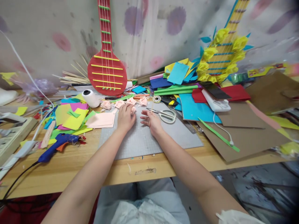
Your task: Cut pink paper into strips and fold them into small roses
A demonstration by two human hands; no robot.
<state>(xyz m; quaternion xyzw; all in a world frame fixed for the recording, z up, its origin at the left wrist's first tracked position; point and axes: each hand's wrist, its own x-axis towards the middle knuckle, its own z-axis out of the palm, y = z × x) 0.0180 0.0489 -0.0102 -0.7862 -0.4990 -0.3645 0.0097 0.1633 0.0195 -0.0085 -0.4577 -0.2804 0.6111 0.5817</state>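
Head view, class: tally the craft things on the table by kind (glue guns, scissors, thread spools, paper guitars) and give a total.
Glue gun: 1
Scissors: 1
Thread spool: 1
Paper guitars: 2
Total: 5

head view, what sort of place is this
Probably a home craft table: coloured paper sheets lie heaped on the wooden table, a blue hot glue gun lies near the edge, and a handmade red paper guitar leans against the wall.
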